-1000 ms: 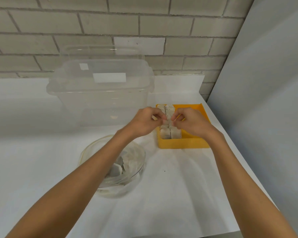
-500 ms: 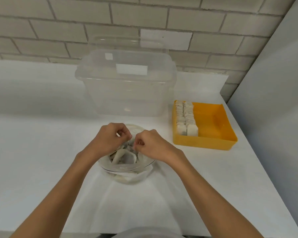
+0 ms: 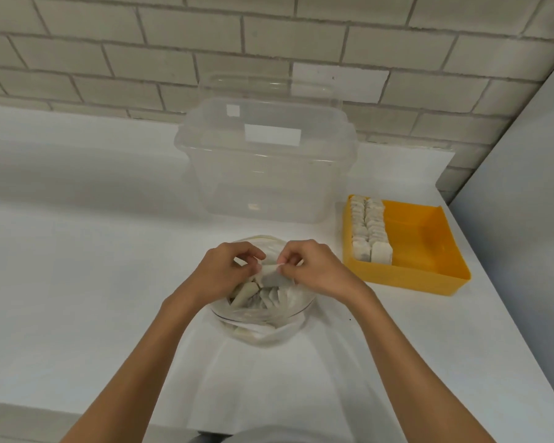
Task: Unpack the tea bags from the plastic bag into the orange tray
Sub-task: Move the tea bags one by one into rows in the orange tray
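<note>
Pinching one tea bag [image 3: 271, 277] with fingers of left hand [image 3: 223, 274] and right hand [image 3: 322, 270], just above the plastic bag [image 3: 263, 319] on the worktop [image 3: 93, 282]. Can't read anything on the white label [image 3: 272, 136] on the clear tub [image 3: 269, 183]. Were over the orange tray [image 3: 429, 251] a second ago, back at the bag now.

Counter [image 3: 77, 282] — clear tub [image 3: 266, 174], plastic bag [image 3: 263, 329], orange tray [image 3: 406, 279]

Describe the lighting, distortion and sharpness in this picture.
Head view: soft, even light; faint shadows fall on the table under the arms. Head view: wide-angle bending curves the brick lines on the wall. Head view: the box carries pale reflections, no harsh glare. Head view: the tea bag pinched between left hand and right hand looks slightly soft.
</note>
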A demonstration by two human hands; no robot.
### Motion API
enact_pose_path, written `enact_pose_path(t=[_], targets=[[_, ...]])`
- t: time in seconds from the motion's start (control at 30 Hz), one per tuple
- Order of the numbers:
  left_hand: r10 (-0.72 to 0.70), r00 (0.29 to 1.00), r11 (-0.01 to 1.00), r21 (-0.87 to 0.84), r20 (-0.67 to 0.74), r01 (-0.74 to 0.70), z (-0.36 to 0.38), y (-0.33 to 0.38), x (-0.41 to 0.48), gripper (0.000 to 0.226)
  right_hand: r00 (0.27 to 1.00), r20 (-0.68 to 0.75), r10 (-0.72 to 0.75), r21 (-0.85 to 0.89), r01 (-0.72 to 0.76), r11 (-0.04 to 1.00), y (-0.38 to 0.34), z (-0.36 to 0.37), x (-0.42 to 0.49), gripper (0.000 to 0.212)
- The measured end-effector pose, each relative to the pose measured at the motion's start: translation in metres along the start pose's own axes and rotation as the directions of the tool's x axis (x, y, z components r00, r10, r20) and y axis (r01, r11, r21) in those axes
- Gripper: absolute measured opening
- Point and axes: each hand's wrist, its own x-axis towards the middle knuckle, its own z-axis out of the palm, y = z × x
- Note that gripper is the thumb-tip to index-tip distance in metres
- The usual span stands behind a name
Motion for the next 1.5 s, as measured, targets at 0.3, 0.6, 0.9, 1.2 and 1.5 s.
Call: enact_pose_path(t=[0.3, 0.6, 0.9, 1.2, 1.5], targets=[[-0.067, 0.997, 0.801, -0.593, 0.044, 0.08, 0.017, 0.015, -0.008, 0.014, 0.982, -0.187, 0.008, 0.39, 0.067, 0.918, -0.002, -0.024, 0.001, 0.007], [-0.082, 0.996, 0.644, -0.761, 0.025, 0.073, 0.02, 0.024, -0.007, 0.024, 0.976, -0.217, -0.006, 0.447, 0.105, 0.888, -0.012, -0.029, -0.003, 0.011], [-0.05, 0.994, 0.808, -0.589, -0.097, -0.017, 0.002, 0.034, -0.004, 0.025, 0.956, -0.284, -0.067, 0.41, 0.184, 0.893, -0.017, -0.028, 0.001, 0.016], [0.085, 0.975, 0.919, -0.363, -0.204, -0.156, -0.018, 0.035, 0.003, 0.009, 0.953, -0.273, -0.132, 0.224, 0.197, 0.955, -0.019, -0.019, 0.007, 0.027], [0.019, 0.954, 0.945, -0.306, -0.3, -0.115, -0.032, 0.014, 0.007, 0.004, 0.983, 0.128, -0.131, -0.116, 0.146, 0.983, -0.004, 0.036, 0.004, 0.02]])
